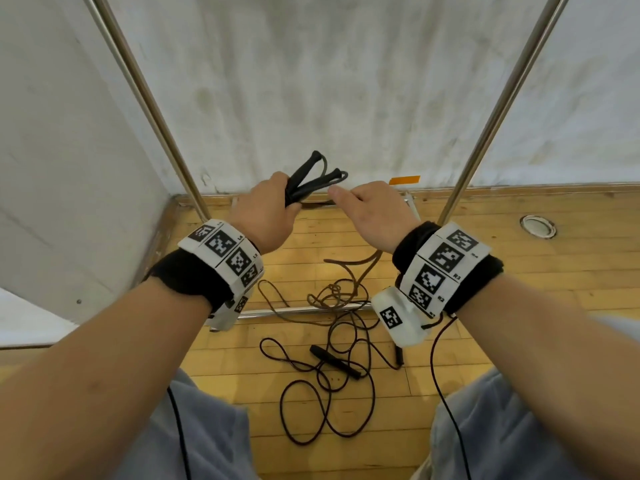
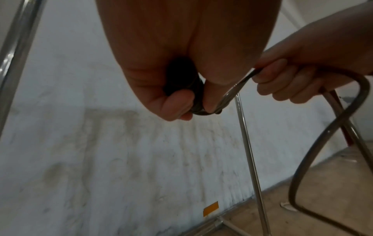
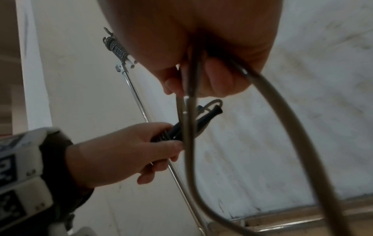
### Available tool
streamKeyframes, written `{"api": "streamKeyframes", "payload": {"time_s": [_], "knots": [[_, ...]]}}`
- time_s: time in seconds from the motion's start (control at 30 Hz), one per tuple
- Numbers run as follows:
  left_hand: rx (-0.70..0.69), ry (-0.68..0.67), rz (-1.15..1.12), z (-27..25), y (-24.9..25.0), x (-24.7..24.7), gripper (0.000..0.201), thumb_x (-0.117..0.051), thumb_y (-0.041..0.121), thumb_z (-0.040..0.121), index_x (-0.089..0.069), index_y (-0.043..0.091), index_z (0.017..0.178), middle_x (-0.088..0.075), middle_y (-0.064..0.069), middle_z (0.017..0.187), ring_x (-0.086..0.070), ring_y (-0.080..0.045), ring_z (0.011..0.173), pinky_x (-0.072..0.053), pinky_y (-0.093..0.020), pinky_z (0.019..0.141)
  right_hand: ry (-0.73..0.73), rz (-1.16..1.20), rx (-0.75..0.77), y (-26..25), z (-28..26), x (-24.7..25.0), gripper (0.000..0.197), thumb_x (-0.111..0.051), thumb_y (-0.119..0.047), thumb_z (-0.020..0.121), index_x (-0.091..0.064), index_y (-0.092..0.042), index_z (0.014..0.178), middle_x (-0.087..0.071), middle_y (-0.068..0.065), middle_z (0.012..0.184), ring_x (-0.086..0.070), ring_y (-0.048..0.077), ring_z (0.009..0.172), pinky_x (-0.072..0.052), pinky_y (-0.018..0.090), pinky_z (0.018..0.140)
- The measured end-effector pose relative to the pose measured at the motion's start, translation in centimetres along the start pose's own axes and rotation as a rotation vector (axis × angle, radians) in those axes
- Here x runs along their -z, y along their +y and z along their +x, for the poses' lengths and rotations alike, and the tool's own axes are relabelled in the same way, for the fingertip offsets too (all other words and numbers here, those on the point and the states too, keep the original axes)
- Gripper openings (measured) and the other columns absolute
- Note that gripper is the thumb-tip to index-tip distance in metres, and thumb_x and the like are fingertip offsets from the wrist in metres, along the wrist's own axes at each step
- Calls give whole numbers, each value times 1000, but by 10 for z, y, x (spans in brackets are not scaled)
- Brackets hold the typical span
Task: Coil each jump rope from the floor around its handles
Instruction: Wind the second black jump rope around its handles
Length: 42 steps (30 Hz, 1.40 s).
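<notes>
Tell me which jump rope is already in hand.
The grey-corded rope: left hand grips its two handles, right hand holds its cord. The dark rope lies loose on the floor.

Perhaps a gym corner: wooden strip floor (image 1: 519,271), stained white wall (image 1: 346,81), metal poles (image 1: 502,109), jump ropes (image 1: 325,375) lying about.

Head view downward; wrist views close, all sharing both hands (image 1: 318,211).

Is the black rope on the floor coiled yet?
Not coiled. The black rope lies in loose loops on the floor, its handle bare.
</notes>
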<state>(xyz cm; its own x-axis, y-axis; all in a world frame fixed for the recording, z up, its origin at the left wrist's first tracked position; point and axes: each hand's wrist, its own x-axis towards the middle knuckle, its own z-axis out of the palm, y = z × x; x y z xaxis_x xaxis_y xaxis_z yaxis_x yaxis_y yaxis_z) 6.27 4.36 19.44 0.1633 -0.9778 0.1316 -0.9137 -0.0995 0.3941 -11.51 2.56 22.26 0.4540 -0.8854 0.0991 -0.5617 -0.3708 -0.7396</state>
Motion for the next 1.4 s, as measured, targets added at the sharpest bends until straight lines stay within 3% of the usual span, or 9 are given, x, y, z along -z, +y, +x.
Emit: {"api": "streamKeyframes", "payload": {"time_s": [0.17,0.3,0.57,0.73,0.93,1.03,1.13,1.27,1.4], "knots": [[-1,-126,66,-1,6,-12,27,-52,28,96,-43,15,117,-49,0,92,-44,-7,65,-29,-22,50,-52,111,-66,3,0,-4,50,-45,-40,96,-41,-17,51,-25,-12,37,-23,8,33,-25,17,39],[-111,-121,132,-7,12,-20,43,-63,43,87,-44,18,117,-49,5,95,-45,-11,73,-25,-19,50,-103,191,-79,3,-2,2,32,-48,-30,95,-60,-21,67,-35,-10,45,-31,8,41,-32,26,47],[-170,-64,171,-16,26,-27,25,-53,41,92,-50,21,107,-52,8,82,-50,-11,66,-34,-26,51,51,58,-78,9,-1,18,38,-51,-35,94,-63,-13,66,-35,-11,29,-34,5,30,-27,10,35],[-217,-52,217,-23,28,-28,19,-48,35,95,-53,21,108,-48,4,88,-50,-18,77,-35,-30,60,128,-189,-50,17,4,25,49,-59,-49,85,-56,-12,53,-31,-6,41,-30,11,38,-26,17,41],[-378,-64,132,-23,24,-20,11,-53,36,93,-49,26,92,-54,6,85,-51,-15,75,-28,-21,52,166,-155,-101,32,15,35,45,-63,-58,77,-65,-14,64,-56,3,60,-51,15,57,-41,26,54],[-418,-92,134,-25,27,-15,14,-55,38,90,-55,24,90,-54,8,77,-52,-15,70,-30,-22,51,132,-108,-105,37,18,36,54,-64,-58,76,-68,-4,73,-49,6,61,-46,13,55,-37,27,53],[-453,-129,28,-30,33,-4,15,-59,34,83,-62,20,82,-56,5,66,-53,-17,64,-39,-27,52,52,-54,-111,38,19,40,48,-62,-58,78,-67,-12,65,-38,0,51,-34,4,38,-33,18,46],[-472,-99,-137,-34,40,14,19,-54,35,76,-62,18,73,-53,5,58,-51,-14,57,-40,-27,52,-55,41,-103,41,17,49,49,-57,-60,80,-60,-18,57,-39,3,52,-38,13,47,-37,22,51],[-499,-81,-105,-30,35,28,23,-53,36,72,-65,17,74,-55,1,57,-52,-17,55,-39,-28,52,-183,113,-102,44,17,50,50,-56,-57,82,-54,-13,58,-37,-9,42,-34,8,39,-35,15,42]]}}
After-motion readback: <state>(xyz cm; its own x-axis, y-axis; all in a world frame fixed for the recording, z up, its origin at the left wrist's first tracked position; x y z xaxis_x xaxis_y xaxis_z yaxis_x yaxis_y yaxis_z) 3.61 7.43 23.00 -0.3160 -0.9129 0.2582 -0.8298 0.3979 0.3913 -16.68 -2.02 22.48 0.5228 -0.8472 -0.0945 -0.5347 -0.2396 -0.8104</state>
